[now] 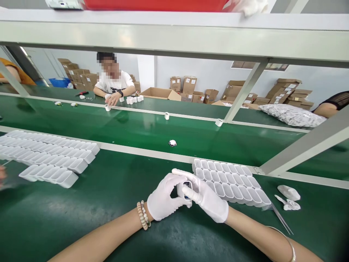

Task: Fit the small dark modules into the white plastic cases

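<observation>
In white gloves, both my hands meet above the green table, around a small white plastic housing [188, 190] with a dark part inside its opening. My left hand [165, 198] grips the housing from the left, thumb below and fingers above. From the right, my right hand [208, 200] closes on it too, its thumb across the opening and its fingers partly behind. The gloves hide much of the housing. Just beyond my right hand stand rows of open white plastic housings [237, 193]. Metal tweezers [282, 218] lie to the right of these rows.
More white housings [65, 176] stand in rows at the left, near another person's blurred hand [2, 176]. A small circuit board [172, 143] lies on the green belt [136, 127]. Across it, a person [116, 83] handles white pieces. A shelf frame [174, 38] crosses above; its post [305, 145] slants down right.
</observation>
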Available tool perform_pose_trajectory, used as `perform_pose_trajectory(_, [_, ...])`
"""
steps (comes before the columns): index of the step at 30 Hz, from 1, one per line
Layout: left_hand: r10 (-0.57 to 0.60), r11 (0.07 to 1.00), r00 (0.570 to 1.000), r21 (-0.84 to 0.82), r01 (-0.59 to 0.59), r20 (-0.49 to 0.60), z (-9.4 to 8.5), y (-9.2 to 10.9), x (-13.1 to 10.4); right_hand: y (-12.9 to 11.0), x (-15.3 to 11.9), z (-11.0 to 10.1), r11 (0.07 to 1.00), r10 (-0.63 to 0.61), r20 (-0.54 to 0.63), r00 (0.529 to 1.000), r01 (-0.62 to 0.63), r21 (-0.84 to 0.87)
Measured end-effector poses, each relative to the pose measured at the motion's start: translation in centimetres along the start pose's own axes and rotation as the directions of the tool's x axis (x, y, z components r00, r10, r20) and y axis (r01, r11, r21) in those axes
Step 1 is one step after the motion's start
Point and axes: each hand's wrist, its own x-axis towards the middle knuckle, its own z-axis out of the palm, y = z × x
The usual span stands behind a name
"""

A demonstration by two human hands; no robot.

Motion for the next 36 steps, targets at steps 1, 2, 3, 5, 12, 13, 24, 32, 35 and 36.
perform_pose_trajectory(1, [0.001, 1.000, 1.000, -0.007, -0.001, -0.003, 0.0, -0.1, 0.0, 0.1, 0.1, 0.0, 1.000, 0.002, -0.002, 1.000, -0.002, 0.001])
perform_pose_trajectory(2, [0.004, 1.000, 1.000, -0.018, -0.004, -0.004, 0.0, -0.1, 0.0, 0.2, 0.1, 0.0, 1.000, 0.003, -0.004, 1.000, -0.003, 0.005])
perform_pose_trajectory(3, [0.008, 1.000, 1.000, -0.030, -0.008, -0.001, -0.1, -0.2, 0.0, 0.2, 0.2, 0.0, 1.000, -0.001, -0.005, 1.000, 0.001, 0.010])
perform_pose_trajectory(5, [0.020, 0.998, 1.000, -0.061, -0.019, 0.024, -0.2, -0.3, -0.1, 0.3, 0.2, -0.2, 1.000, -0.016, -0.001, 1.000, 0.016, 0.022])
perform_pose_trajectory(12, [0.097, 0.982, 0.992, -0.169, -0.082, 0.083, -0.8, -0.1, -0.2, -0.1, 0.2, -1.8, 0.997, 0.040, 0.085, 0.996, -0.035, -0.065])
perform_pose_trajectory(13, [0.098, 0.977, 0.990, -0.198, -0.076, 0.100, -0.9, 0.1, -0.2, -0.1, 0.2, -2.0, 0.994, 0.048, 0.096, 0.994, -0.038, -0.098])
perform_pose_trajectory(24, [-0.206, 0.813, 0.973, -0.536, 0.229, 0.104, -0.5, 0.9, -0.1, -1.3, -0.4, -1.4, 0.829, -0.036, -0.129, 0.991, -0.043, -0.558])
perform_pose_trajectory(32, [-0.208, 0.824, 0.976, -0.526, 0.211, 0.065, -0.5, 0.3, 0.0, -1.4, -0.7, -0.8, 0.753, -0.187, -0.073, 0.980, 0.095, -0.651])
perform_pose_trajectory(35, [-0.214, 0.889, 0.977, -0.416, 0.189, -0.012, -0.3, -0.5, 0.3, -1.7, -0.4, -2.2, 0.732, -0.227, -0.096, 0.969, 0.105, -0.673])
perform_pose_trajectory(36, [-0.228, 0.911, 0.974, -0.356, 0.207, -0.016, -0.2, -0.9, 0.4, -1.8, -0.1, -3.2, 0.736, -0.222, -0.108, 0.969, 0.093, -0.671])
